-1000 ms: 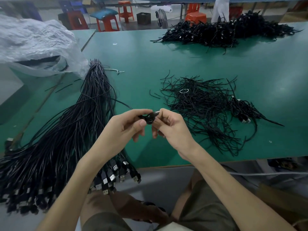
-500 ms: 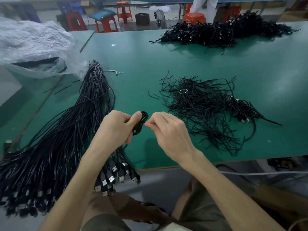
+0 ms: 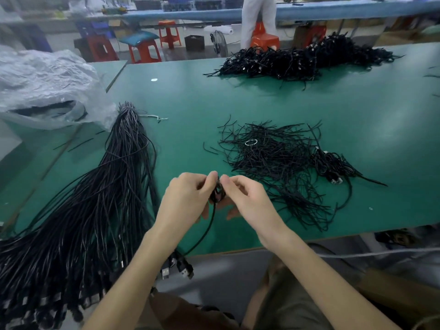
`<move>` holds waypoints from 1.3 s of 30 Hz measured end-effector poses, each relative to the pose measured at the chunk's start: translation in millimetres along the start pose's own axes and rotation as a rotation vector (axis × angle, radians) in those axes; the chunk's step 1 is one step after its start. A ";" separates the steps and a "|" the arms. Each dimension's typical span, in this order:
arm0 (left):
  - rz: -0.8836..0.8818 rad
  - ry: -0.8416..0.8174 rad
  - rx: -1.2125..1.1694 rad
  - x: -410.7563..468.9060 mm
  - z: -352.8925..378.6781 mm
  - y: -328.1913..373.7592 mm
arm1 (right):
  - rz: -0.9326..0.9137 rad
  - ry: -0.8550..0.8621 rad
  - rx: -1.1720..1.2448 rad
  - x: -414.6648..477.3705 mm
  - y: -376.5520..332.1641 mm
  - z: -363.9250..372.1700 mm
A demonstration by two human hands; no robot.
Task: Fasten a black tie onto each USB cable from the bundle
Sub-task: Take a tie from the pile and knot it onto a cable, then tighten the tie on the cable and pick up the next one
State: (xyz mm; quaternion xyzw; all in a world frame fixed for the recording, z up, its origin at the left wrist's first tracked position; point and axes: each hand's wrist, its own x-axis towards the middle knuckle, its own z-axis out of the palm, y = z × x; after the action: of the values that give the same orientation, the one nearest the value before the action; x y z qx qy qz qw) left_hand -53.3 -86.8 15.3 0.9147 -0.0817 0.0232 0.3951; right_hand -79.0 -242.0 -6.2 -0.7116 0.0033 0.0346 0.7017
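A coiled black USB cable [image 3: 217, 192] sits between my two hands over the front of the green table [image 3: 190, 115]. My left hand [image 3: 188, 198] grips the coil from the left. My right hand [image 3: 247, 198] pinches it at the top, thumb and forefinger meeting my left fingertips. One strand of the cable hangs down toward the table's front edge. A thick bundle of black USB cables [image 3: 95, 198] lies to the left, plugs hanging over the edge. A loose heap of black ties [image 3: 273, 163] lies to the right. Whether a tie is round the coil is hidden.
A long pile of tied cables [image 3: 297, 60] lies at the table's far side. A crumpled clear plastic bag [image 3: 45, 86] sits at far left. A few tied cables [image 3: 333, 163] rest at the ties' right. Stools and a standing person are beyond the table.
Both hands have come closer together around the coil, and the coil now sits more hidden between the fingertips. A strand now hangs below my left hand.
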 end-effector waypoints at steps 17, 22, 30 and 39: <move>-0.479 -0.089 0.809 23.4 -40.4 -63.1 | -0.091 0.645 -1.017 54.7 -10.6 -184.4; -0.522 -0.134 0.809 16.8 -33.4 -74.3 | -0.035 0.632 -1.137 66.6 19.4 -200.9; -0.458 -0.047 0.675 13.8 -33.6 -82.4 | 0.004 0.674 -1.089 62.7 32.4 -196.9; -0.111 -0.064 0.175 20.9 -26.1 -41.1 | -0.347 0.473 -1.007 38.1 21.2 -119.1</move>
State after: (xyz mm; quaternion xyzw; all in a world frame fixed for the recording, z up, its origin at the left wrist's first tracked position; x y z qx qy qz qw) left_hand -25.2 -42.8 5.9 0.9491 -0.0415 -0.0210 0.3114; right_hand -36.8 -359.7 -27.8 -0.9361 0.0267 -0.2435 0.2525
